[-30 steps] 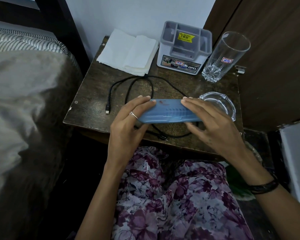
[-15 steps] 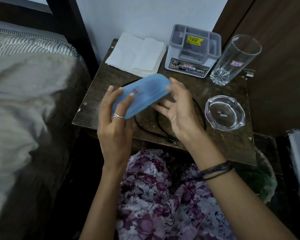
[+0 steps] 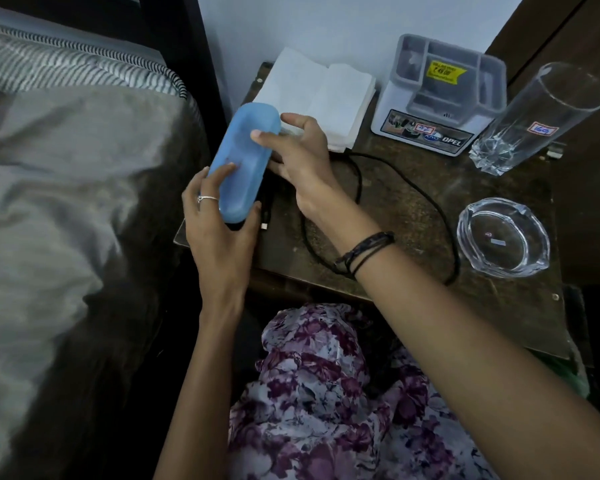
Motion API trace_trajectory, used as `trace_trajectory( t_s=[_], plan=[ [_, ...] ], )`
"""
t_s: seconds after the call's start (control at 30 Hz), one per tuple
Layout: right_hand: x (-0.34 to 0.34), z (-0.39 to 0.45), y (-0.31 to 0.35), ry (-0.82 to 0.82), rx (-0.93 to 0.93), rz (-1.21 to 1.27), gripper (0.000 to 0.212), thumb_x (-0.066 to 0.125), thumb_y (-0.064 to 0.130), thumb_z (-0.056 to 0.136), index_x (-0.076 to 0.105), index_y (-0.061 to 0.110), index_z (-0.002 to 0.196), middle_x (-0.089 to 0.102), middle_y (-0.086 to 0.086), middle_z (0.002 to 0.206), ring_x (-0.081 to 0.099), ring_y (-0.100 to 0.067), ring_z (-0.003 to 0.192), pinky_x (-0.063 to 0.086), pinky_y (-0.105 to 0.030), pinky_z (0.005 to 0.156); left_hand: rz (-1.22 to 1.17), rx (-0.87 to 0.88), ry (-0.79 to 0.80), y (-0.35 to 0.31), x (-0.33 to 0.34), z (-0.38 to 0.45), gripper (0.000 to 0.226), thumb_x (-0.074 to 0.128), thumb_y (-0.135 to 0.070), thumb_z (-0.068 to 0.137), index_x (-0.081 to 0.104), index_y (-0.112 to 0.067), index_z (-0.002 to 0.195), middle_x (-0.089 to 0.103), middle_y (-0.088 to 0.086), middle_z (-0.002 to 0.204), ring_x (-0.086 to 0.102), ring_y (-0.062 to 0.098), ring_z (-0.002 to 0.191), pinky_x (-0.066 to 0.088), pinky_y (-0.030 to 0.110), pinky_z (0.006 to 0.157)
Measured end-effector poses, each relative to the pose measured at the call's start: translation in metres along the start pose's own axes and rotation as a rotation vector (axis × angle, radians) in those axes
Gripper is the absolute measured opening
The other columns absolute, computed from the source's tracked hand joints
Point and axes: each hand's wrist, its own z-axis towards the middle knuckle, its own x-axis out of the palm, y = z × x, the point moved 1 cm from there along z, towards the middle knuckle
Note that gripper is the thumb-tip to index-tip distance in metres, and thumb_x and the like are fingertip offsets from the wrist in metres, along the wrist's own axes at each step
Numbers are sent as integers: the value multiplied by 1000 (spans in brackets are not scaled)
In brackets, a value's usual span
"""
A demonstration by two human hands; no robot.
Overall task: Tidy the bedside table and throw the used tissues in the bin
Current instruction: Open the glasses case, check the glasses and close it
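Observation:
A long blue plastic case (image 3: 244, 161) is held over the left edge of the dark wooden bedside table (image 3: 409, 209), its long axis pointing away from me. My left hand (image 3: 219, 230) grips its near end, thumb on the right side and fingers on the left. My right hand (image 3: 298, 157) holds its far part from the right, a fingertip on the top face. A stack of white tissues (image 3: 316, 95) lies at the table's back left. A black cable (image 3: 388, 206) loops across the middle.
A grey organiser box (image 3: 440, 95) stands at the back, a tall empty glass (image 3: 541, 116) to its right, and a glass ashtray (image 3: 503, 237) on the right side. A bed with a grey cover (image 3: 66, 202) borders the table on the left. My floral-clothed lap (image 3: 326, 393) is below.
The blue case has moved from the table's middle front to the left edge and turned from crosswise to pointing away from me. Both hands went with it.

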Motion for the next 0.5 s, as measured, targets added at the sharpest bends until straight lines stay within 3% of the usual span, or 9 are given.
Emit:
trace_trajectory(
  t_s=[0.13,0.23,0.33,0.37,0.43,0.5],
  plan=[
    [4,9,-9,-94,-105,-221,45,80,18,71,57,9,109,65,-9,107,64,-23,100,54,-41,88,40,-26,3,5,2,4,48,64,-3,76,55,-14,122,47,11,131,36,-6,111,23,-7,88],
    [2,10,-8,-110,-224,-388,39,78,21,72,61,8,106,69,-10,100,66,-21,92,54,-28,78,93,-31,18,6,3,7,50,62,-4,78,53,-18,124,42,11,135,39,10,123,22,-6,89],
    [-5,5,-2,-96,-317,-490,34,75,18,76,65,6,107,69,-8,102,62,-11,91,46,-7,68,137,-41,71,7,3,6,51,62,-7,81,49,-22,128,36,8,142,33,19,134,25,9,100],
    [-10,2,0,-98,-339,-496,32,74,16,78,66,6,107,69,-7,101,62,-9,90,47,-6,70,143,-55,81,7,2,5,51,63,-9,82,48,-22,129,33,7,146,29,19,137,25,16,105],
    [-23,-6,4,-104,-366,-459,25,70,13,81,67,6,105,68,-3,92,65,-11,88,55,-19,79,135,-77,42,2,-1,-1,49,63,-11,83,49,-21,129,32,5,148,24,19,140,25,24,109],
    [-42,-17,6,-129,-388,-427,18,66,9,84,67,6,102,67,1,85,67,-11,84,58,-28,78,155,-32,-53,-9,-3,-6,40,63,-14,84,55,-18,123,43,5,139,31,17,132,29,19,103]
  ],
)
